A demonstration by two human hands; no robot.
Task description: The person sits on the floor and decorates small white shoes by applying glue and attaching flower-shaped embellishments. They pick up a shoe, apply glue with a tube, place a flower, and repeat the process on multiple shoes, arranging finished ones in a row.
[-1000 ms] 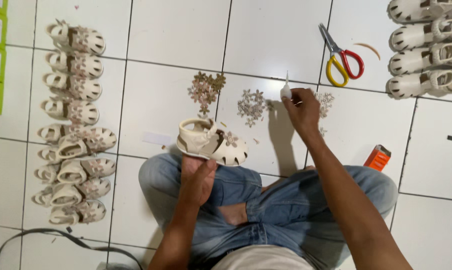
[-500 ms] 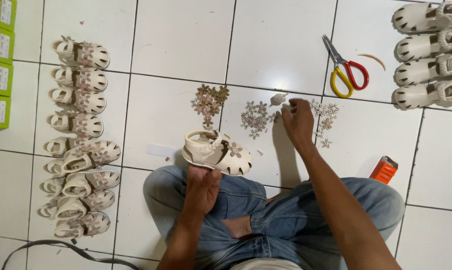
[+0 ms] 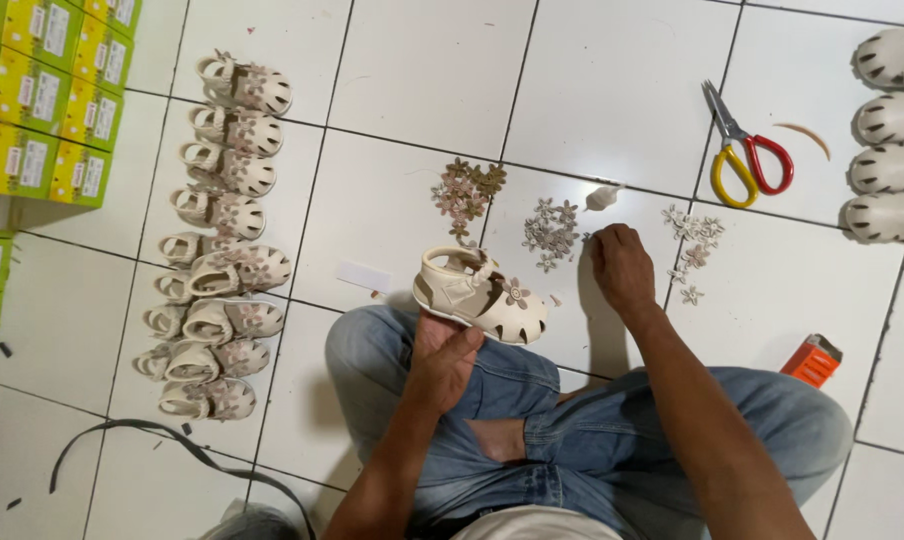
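Observation:
My left hand holds a cream child's sandal by its sole, above my knee; a small flower sits on its toe strap. My right hand rests knuckles-up on the tile between a pile of grey-white flower pieces and a scatter of white flower pieces. Its fingertips are curled under and hidden. A pile of brown and pink flower pieces lies further left. A small white tube lies just beyond my right hand.
Scissors with red and yellow handles lie at the upper right. Rows of cream sandals stand at the left and right. Yellow-green boxes line the left edge. A small orange box and a black strap lie nearby.
My right hand set down the small white tube and drew back towards me, down to the flower pieces. My left hand kept hold of the sandal.

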